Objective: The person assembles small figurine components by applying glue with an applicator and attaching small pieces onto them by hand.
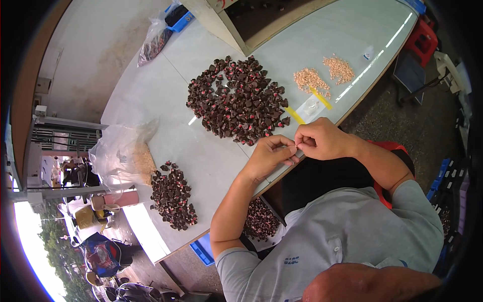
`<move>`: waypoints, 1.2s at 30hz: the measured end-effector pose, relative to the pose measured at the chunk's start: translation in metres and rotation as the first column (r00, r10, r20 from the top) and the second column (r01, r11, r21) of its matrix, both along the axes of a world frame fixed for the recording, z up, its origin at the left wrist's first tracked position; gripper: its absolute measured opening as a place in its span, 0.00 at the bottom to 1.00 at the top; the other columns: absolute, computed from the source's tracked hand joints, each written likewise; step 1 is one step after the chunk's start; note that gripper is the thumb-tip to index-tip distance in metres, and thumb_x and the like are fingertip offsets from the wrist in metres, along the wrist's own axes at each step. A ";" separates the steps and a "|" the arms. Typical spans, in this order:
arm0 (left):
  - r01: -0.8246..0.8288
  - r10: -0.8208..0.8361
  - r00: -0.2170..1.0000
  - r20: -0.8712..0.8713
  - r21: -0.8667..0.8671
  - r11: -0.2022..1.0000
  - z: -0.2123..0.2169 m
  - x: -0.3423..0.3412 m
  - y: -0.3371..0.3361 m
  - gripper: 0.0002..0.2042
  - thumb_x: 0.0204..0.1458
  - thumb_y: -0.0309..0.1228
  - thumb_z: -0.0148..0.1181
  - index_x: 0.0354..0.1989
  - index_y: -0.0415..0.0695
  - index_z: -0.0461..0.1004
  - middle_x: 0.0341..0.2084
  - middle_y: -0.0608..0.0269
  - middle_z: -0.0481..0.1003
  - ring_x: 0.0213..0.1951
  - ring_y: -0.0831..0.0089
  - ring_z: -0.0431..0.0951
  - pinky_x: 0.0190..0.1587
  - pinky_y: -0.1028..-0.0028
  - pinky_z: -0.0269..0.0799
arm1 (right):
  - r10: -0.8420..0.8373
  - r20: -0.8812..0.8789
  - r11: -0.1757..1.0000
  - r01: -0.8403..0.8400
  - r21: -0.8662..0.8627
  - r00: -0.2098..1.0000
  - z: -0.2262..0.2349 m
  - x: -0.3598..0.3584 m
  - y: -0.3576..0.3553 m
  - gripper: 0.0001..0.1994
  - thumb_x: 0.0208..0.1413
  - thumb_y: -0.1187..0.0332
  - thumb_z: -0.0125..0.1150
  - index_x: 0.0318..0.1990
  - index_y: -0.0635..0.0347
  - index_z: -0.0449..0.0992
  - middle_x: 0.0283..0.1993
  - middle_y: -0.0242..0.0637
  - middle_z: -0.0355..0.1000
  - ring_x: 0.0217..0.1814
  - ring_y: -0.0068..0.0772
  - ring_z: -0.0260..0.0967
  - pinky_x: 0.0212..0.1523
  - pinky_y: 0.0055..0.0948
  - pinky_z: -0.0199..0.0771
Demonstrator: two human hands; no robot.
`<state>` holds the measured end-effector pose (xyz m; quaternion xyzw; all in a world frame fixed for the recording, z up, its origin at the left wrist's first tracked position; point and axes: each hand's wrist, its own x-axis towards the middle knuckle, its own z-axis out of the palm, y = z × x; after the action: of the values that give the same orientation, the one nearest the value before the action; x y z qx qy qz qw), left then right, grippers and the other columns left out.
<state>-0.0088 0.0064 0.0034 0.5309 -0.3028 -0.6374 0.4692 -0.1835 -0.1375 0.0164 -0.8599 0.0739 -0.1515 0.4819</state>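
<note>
At the table's front edge my left hand [271, 156] and my right hand [324, 140] meet, fingertips pinched together. Something tiny and pale shows between them, too small to name. Just beyond my left hand spreads a large heap of small dark brown parts with red ends [236, 98]. Past my right hand a clear film with a round mark [310, 107] lies on the tabletop, flanked by strips of yellow tape [294, 115]. Two small piles of beige pieces, a nearer one [308, 79] and a farther one [339, 69], lie behind the film.
Leftward, a smaller heap of dark parts [173, 196] sits beside a clear plastic bag [113, 156] with beige pieces. Another bag [153, 43] and a blue bin [183, 21] stand far back, near a box-like frame [221, 25]. Dark parts fill a container [261, 221] below the table edge.
</note>
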 end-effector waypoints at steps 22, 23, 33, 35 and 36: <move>-0.045 0.044 0.997 -0.056 -0.010 0.999 0.001 0.000 -0.001 0.13 0.57 0.22 0.63 0.49 0.30 0.75 0.42 0.55 0.78 0.40 0.71 0.83 0.41 0.77 0.78 | -0.021 0.045 0.948 0.034 -0.318 0.999 0.032 -0.007 -0.051 0.05 0.45 0.79 0.62 0.28 0.60 0.73 0.13 0.33 0.63 0.13 0.32 0.63 0.18 0.28 0.60; -0.049 0.048 0.997 -0.062 -0.018 0.999 0.000 0.001 -0.001 0.13 0.57 0.22 0.63 0.49 0.30 0.75 0.42 0.55 0.78 0.40 0.71 0.83 0.41 0.77 0.78 | -0.037 0.058 0.912 0.057 -0.406 0.998 0.034 -0.006 -0.058 0.05 0.46 0.79 0.62 0.29 0.60 0.73 0.14 0.34 0.64 0.14 0.34 0.64 0.18 0.29 0.61; -0.053 0.051 0.996 -0.071 -0.019 0.998 -0.005 0.002 -0.002 0.14 0.57 0.23 0.64 0.50 0.32 0.75 0.45 0.53 0.79 0.42 0.70 0.83 0.42 0.77 0.78 | -0.106 -0.169 0.693 -0.049 -0.719 0.980 0.036 0.005 -0.078 0.05 0.52 0.71 0.58 0.27 0.62 0.71 0.20 0.45 0.71 0.23 0.53 0.70 0.29 0.48 0.68; -0.058 0.056 0.996 -0.074 -0.018 0.998 -0.007 0.002 -0.002 0.14 0.57 0.23 0.63 0.50 0.32 0.75 0.45 0.53 0.79 0.42 0.70 0.83 0.43 0.76 0.78 | -0.104 -0.177 0.671 -0.062 -0.739 0.979 0.035 0.007 -0.078 0.06 0.52 0.70 0.57 0.27 0.62 0.71 0.19 0.46 0.71 0.23 0.54 0.70 0.29 0.49 0.68; -0.064 0.062 0.995 -0.071 -0.019 0.998 -0.007 0.002 -0.002 0.14 0.57 0.23 0.63 0.51 0.32 0.75 0.46 0.53 0.79 0.42 0.69 0.83 0.43 0.76 0.78 | -0.114 -0.204 0.650 -0.082 -0.755 0.972 0.035 0.008 -0.078 0.06 0.52 0.71 0.57 0.27 0.63 0.71 0.19 0.47 0.71 0.23 0.55 0.70 0.29 0.49 0.68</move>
<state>-0.0064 0.0041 -0.0032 0.5124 -0.2757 -0.6374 0.5051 -0.1759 -0.2155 0.0513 -0.9931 0.0673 -0.0705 0.0646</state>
